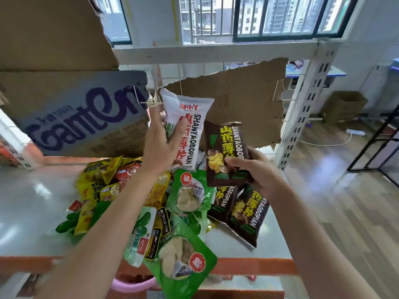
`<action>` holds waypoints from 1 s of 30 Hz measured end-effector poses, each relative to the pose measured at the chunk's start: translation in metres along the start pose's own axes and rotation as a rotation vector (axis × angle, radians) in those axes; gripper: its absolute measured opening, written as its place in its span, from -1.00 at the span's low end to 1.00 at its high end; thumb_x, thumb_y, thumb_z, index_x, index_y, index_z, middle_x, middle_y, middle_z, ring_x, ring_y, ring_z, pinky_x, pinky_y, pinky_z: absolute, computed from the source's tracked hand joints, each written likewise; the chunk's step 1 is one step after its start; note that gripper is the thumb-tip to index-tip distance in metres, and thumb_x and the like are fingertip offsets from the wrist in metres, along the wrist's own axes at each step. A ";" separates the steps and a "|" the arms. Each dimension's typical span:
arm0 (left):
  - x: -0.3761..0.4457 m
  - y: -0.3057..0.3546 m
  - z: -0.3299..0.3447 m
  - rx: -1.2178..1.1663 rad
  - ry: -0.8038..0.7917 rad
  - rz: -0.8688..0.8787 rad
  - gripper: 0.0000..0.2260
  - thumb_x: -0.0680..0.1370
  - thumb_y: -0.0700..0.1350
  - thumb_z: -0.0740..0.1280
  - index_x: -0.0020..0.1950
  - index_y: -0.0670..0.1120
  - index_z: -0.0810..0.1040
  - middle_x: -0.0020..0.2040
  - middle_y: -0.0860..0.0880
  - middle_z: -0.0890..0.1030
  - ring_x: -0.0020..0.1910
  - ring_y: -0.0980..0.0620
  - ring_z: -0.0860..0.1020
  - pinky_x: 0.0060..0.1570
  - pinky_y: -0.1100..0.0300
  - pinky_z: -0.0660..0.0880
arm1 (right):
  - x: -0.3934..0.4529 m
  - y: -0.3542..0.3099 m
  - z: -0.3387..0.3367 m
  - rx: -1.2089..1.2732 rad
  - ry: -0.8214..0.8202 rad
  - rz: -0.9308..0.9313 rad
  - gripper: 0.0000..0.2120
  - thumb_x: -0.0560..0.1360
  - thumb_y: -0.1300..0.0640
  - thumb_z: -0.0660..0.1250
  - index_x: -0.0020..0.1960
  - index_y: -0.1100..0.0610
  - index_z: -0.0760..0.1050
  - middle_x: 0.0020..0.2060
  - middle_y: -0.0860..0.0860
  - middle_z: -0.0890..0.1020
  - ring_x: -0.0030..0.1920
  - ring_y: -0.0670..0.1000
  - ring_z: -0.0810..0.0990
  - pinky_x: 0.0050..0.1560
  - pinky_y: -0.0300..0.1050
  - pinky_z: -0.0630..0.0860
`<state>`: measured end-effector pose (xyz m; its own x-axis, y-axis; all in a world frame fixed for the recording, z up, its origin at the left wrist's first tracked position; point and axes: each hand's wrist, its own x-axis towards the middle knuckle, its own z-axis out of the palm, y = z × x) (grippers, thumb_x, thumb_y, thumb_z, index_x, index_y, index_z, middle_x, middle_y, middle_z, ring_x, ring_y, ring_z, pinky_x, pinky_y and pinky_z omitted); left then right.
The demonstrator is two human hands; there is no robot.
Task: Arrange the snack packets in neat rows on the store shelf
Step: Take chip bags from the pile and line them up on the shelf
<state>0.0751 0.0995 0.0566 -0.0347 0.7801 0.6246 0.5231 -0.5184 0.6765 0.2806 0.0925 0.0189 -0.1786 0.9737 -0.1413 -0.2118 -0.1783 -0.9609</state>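
The shelf [32, 190] was a pale metal board with an orange front edge, set in a white slotted frame before barred windows, with wood floor off to the right.

Nearest the camera, a green packet [183, 260] overhung the front edge, below both hands. Just beyond it lay the heap [121, 190] of yellow, green and red packets, unsorted and overlapping, under and to the left of the left forearm. Two brown packets [241, 210] lay side by side directly beneath the right hand.

The right hand [257, 169] was curled round the lower end of a third brown packet [226, 154], thumb across its front, holding it upright above the shelf. To its left and a little farther in, the left hand [164, 145] pinched a white packet [185, 128] near its lower half, fingers wrapped over the face, also upright and clear of the heap. The two held packets stood just beside each other, edges close or touching.

Behind the hands stood a printed carton [82, 119] on the left and a torn cardboard sheet [233, 104] as a backing.

The step in hand looked like sorting by kind before laying rows. To do it well, the brown packet should probably go down flush beside the two below the right hand, same way up, edges aligned. The white one wants its own bare patch of shelf, away from the heap, so that a fresh row can start cleanly. Setting each flat and letting go gently would keep neighbours from sliding.
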 end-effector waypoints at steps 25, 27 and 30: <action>-0.293 0.003 -0.206 -0.324 0.644 -1.159 -0.26 0.29 0.26 0.47 0.37 0.02 0.35 0.13 -0.05 0.63 0.06 -0.05 0.62 0.15 -0.10 0.50 | -0.109 0.145 0.221 -0.212 -0.714 0.362 -0.55 0.34 0.26 0.49 0.16 0.06 0.45 -0.05 0.08 0.68 -0.06 0.14 0.67 -0.02 0.15 0.59; -0.316 0.005 -0.232 -0.286 0.674 -1.158 -0.41 0.34 0.23 0.44 0.29 0.03 0.42 0.11 -0.03 0.64 0.04 -0.02 0.63 0.11 -0.06 0.52 | -0.126 0.157 0.251 -0.243 -0.722 0.367 -0.62 0.34 0.26 0.49 0.11 0.07 0.49 -0.08 0.08 0.70 -0.08 0.14 0.67 0.01 0.17 0.58; -0.350 0.008 -0.276 -0.230 0.748 -1.181 -0.74 0.45 0.13 0.37 0.08 0.10 0.51 -0.01 0.00 0.68 -0.08 0.03 0.66 -0.06 0.09 0.57 | -0.151 0.175 0.297 -0.271 -0.746 0.328 -0.60 0.35 0.37 0.44 0.09 0.06 0.47 -0.12 0.05 0.70 -0.13 0.08 0.68 -0.13 -0.04 0.61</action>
<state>-0.1434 -0.2741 -0.0489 -0.8219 0.4588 -0.3377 -0.2762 0.1976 0.9406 -0.0145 -0.1275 -0.0571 -0.7956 0.5143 -0.3202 0.1814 -0.3020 -0.9359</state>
